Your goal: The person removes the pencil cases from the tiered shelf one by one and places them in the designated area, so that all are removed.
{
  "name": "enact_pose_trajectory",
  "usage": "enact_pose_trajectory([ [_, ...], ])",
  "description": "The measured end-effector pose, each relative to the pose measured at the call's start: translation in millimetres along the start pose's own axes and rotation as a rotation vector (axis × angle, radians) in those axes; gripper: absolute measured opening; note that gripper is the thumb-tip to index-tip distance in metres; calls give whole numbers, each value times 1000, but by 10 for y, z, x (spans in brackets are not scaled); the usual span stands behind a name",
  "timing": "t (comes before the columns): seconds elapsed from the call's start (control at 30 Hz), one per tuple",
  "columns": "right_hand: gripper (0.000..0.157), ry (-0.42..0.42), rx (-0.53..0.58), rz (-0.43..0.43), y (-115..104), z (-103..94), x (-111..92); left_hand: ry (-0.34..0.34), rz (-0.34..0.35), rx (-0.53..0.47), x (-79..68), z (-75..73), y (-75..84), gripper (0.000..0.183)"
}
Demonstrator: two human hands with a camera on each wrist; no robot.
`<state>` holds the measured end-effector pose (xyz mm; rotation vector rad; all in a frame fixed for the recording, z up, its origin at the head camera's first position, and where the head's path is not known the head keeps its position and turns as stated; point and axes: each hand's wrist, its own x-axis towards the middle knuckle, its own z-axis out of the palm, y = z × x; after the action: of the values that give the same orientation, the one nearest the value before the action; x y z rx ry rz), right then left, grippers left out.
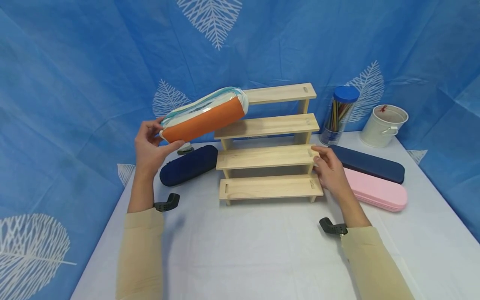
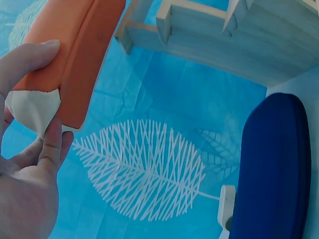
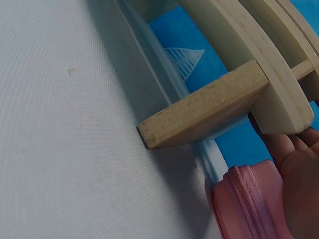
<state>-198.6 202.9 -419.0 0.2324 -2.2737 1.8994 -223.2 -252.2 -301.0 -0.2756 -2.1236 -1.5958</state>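
Observation:
My left hand (image 1: pixel 148 146) grips the near left end of an orange pencil case (image 1: pixel 204 123) with a clear top and white-and-teal trim. Raised and tilted, the case overlaps the left end of the top tier of a stepped wooden rack (image 1: pixel 268 157) in the head view. In the left wrist view the thumb presses the orange side (image 2: pixel 75 50) while the fingers are at the white end. My right hand (image 1: pixel 331 170) holds the right end of the rack's second tier from the bottom. A pink zippered case (image 3: pixel 249 199) lies just below that hand in the right wrist view.
A dark blue case (image 1: pixel 189 166) and a small white object (image 1: pixel 184 147) lie left of the rack. To the right are a navy case (image 1: pixel 369 163), a blue-lidded tube of pencils (image 1: pixel 339 114) and a white bucket (image 1: pixel 383 127). A blue leaf-print cloth (image 1: pixel 270 46) hangs behind.

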Motion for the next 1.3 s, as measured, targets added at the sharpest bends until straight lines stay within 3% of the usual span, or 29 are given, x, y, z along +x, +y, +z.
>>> enact_pose_trajectory([
  [0.37, 38, -10, -3, -1, -8, -6, 9, 65, -32, 7, -29, -199, -351, 57],
  [0.67, 38, 0, -5, 2, -22, -29, -8, 62, -48, -80, -113, -169, -411, 56],
  [1.07, 39, -9, 0, -3, -24, 10, 14, 105, -113, -152, -351, -330, -461, 55],
  [1.3, 38, 6, 19, 12, 256, -35, 85, 99, -121, -154, -522, -427, -567, 53],
])
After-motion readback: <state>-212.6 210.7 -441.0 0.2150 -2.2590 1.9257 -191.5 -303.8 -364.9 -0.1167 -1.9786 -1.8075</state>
